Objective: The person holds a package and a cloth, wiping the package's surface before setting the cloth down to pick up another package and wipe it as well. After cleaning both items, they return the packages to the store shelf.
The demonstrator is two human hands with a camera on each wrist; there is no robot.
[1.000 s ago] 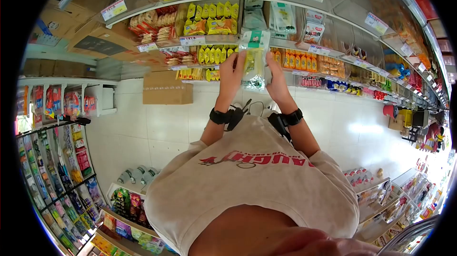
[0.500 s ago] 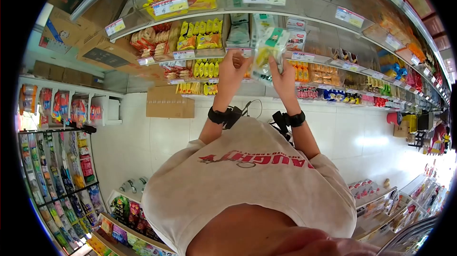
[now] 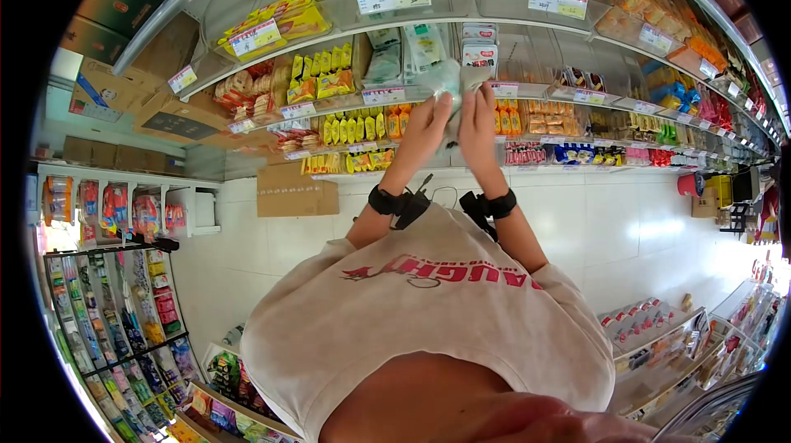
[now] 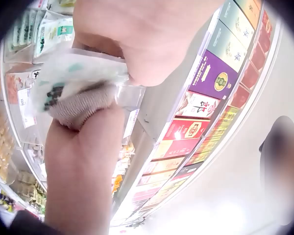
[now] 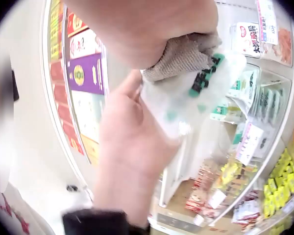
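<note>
A white, partly see-through snack packet [image 3: 437, 79] with green print is held by my left hand [image 3: 423, 131] in front of the shelf. My right hand [image 3: 478, 126] grips a grey-brown ribbed cloth [image 5: 183, 58], bunched in its fingers and laid against the packet's face. The left wrist view shows the cloth [image 4: 83, 105] overlapping the packet [image 4: 63, 73], whose dark green lettering shows beside it. Seen from the right wrist, the left hand [image 5: 125, 132] supports the packet's edge from below.
Similar green-and-white packets [image 3: 424, 43] stand in a shelf bin just behind the hands. Yellow snack packs [image 3: 321, 76] fill bins to the left, orange ones [image 3: 507, 120] lie lower right. Price tags [image 3: 383, 95] line the shelf edges. A cardboard box [image 3: 297, 192] sits on the floor.
The packet has gone from both hands to the right hand, then into the left. Now the right hand has a cloth against it. The head view has shifted relative to the shelf.
</note>
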